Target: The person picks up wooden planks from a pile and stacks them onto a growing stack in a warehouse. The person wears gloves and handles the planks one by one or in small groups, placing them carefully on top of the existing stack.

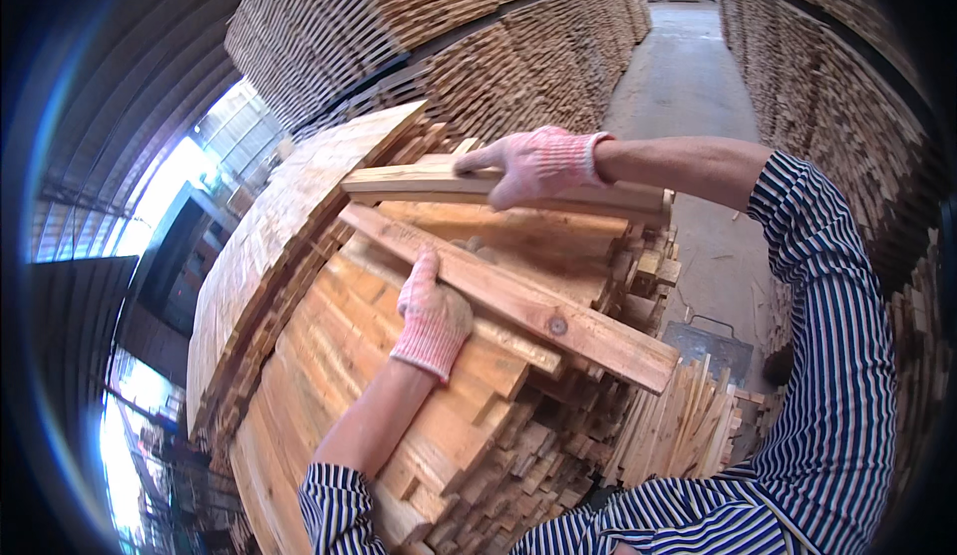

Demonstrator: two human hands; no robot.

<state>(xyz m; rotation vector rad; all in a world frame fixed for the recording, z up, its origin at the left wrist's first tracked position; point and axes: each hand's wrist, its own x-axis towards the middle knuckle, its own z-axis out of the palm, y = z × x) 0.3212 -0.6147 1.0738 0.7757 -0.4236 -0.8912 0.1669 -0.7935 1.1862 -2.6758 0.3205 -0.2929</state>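
Observation:
Both of my hands wear pink-and-white knitted gloves. My left hand (436, 314) grips the near edge of a long wooden board with a dark knot (558, 326), its thumb side pressed against the wood. The board lies slantwise over the stack, its near right end jutting past the stack's edge. Farther off, my right hand (538, 164) is closed over a second wooden board (409, 180), fingers bent over its top; the palm hides part of it. Both boards rest on a stack of sawn boards (339, 326), several of them side by side.
A broad pale panel of boards (269, 226) rises along the stack's left side. Loose thin strips (678, 416) stand bundled at the lower right, near a grey metal plate with a handle (710, 346). Tall timber piles (538, 67) flank a concrete aisle (683, 67).

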